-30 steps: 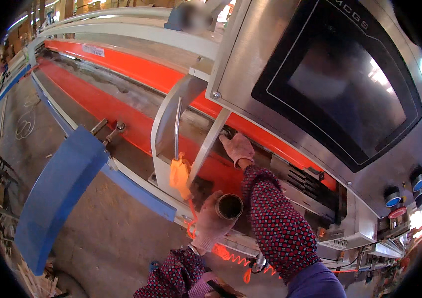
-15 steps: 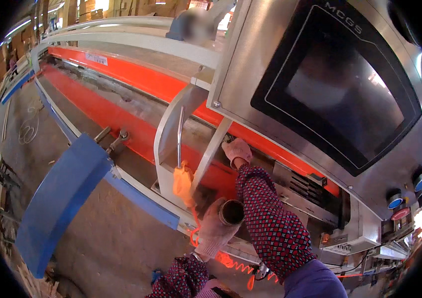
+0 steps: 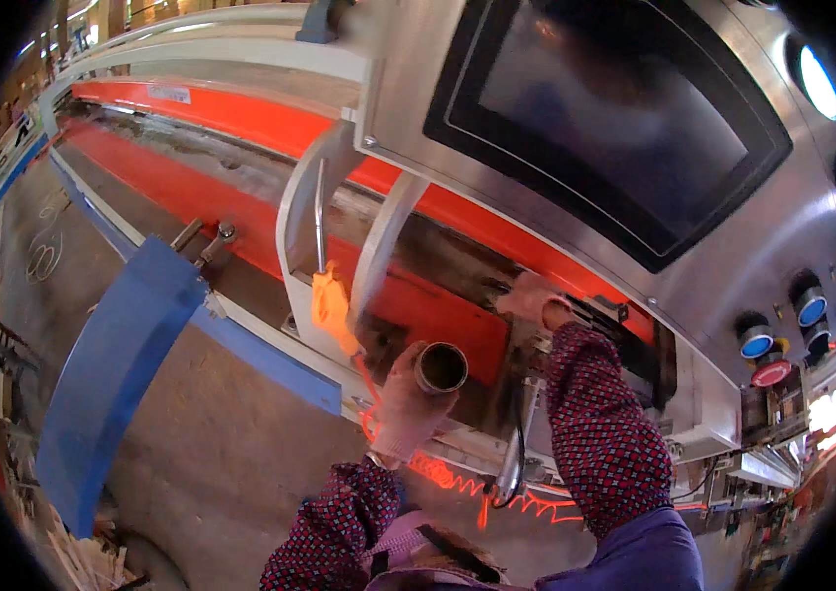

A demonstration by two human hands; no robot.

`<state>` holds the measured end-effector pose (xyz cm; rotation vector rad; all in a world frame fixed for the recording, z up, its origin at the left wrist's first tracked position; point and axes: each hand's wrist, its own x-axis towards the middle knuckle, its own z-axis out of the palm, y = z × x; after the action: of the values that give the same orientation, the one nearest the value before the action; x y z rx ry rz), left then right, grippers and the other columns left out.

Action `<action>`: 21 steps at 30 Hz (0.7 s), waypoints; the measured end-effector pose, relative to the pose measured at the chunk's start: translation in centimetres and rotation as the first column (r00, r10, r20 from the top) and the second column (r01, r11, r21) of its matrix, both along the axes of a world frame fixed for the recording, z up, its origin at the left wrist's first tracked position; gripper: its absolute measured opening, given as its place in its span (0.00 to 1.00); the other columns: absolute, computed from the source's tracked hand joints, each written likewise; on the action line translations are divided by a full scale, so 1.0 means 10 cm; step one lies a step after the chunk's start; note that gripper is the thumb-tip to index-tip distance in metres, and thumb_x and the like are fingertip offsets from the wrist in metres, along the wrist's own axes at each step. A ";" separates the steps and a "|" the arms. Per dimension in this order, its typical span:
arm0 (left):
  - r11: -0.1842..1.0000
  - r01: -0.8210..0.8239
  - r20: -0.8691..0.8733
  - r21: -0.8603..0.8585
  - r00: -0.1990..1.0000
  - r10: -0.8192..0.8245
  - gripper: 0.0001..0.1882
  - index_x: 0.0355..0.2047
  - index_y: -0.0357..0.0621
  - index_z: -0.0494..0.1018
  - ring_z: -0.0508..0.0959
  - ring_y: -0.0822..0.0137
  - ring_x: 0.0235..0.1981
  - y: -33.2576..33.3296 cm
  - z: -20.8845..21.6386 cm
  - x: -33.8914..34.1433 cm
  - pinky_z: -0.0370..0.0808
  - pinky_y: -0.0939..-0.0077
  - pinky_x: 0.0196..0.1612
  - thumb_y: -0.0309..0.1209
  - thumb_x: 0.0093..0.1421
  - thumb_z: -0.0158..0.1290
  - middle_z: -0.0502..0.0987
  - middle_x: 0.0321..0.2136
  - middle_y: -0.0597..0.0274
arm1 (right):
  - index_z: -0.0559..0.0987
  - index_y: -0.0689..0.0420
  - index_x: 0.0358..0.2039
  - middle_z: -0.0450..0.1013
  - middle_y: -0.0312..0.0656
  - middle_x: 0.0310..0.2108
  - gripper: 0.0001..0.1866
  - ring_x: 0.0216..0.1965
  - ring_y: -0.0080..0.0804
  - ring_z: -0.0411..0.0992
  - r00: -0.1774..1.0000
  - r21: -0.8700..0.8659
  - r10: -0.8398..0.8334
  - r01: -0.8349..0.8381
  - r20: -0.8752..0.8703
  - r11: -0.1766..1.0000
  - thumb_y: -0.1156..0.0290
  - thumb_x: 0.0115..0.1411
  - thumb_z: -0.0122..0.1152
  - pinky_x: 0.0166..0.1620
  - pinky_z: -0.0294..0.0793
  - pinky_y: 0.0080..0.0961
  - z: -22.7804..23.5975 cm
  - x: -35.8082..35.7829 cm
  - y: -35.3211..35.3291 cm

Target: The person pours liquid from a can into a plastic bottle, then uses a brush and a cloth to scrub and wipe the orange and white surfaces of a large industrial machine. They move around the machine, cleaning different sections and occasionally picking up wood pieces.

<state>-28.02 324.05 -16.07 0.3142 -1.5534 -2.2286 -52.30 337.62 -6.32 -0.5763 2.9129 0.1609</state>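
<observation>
My left hand (image 3: 406,409), in a pale pink glove, is closed round a round open-topped can (image 3: 441,367) with a dark inside. The can's mouth faces up toward me. My right hand (image 3: 533,298), gloved alike, reaches into the machine's trough below the control box. It is close to the orange-red beam (image 3: 576,279) and the dark metal parts there. Its fingers are blurred and partly hidden, so what they touch does not show. An orange air blow gun (image 3: 331,305) with a thin metal nozzle hangs left of the can, by the pale curved brackets (image 3: 388,236).
The steel control box (image 3: 398,89) with a dark screen (image 3: 615,108) overhangs the trough. Blue buttons (image 3: 756,342) and a red one (image 3: 771,370) sit at its right. A blue curved guard (image 3: 123,374) juts out at left. An orange coiled hose (image 3: 448,476) hangs below.
My right hand has moved right along the trough, away from the brackets. My left hand still holds the can. The whole view has shifted, with the machine now further left and up.
</observation>
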 end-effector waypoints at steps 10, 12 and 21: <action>0.970 0.034 0.224 -0.242 0.974 0.022 0.35 0.52 0.43 0.65 0.76 0.63 0.48 0.13 0.22 0.58 0.74 0.70 0.52 0.30 0.44 0.68 0.76 0.45 0.58 | 0.81 0.63 0.32 0.76 0.59 0.35 0.26 0.38 0.53 0.77 0.999 0.073 0.042 -0.044 0.033 0.996 0.49 0.48 0.58 0.39 0.75 0.43 0.04 -0.02 0.35; 1.000 -0.014 0.181 -0.011 0.983 0.016 0.37 0.52 0.43 0.66 0.77 0.64 0.47 0.16 0.16 0.74 0.74 0.71 0.52 0.33 0.42 0.70 0.77 0.45 0.59 | 0.80 0.62 0.32 0.75 0.60 0.34 0.25 0.38 0.54 0.76 0.988 0.044 0.149 -0.147 -0.038 0.988 0.50 0.47 0.58 0.39 0.75 0.42 -0.05 -0.12 -0.05; 0.801 -0.339 0.083 -0.493 0.898 0.431 0.37 0.51 0.44 0.69 0.79 0.66 0.43 -0.85 0.85 2.13 0.75 0.73 0.48 0.38 0.42 0.71 0.79 0.40 0.60 | 0.78 0.45 0.48 0.75 0.48 0.43 0.20 0.45 0.40 0.73 0.935 -0.194 0.345 -0.354 -0.082 0.915 0.60 0.54 0.60 0.46 0.73 0.35 0.35 0.93 -0.27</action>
<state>-6.71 315.52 -7.58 0.6483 -1.8682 -1.4871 -42.98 334.92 -2.84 -1.1426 2.8604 -0.0885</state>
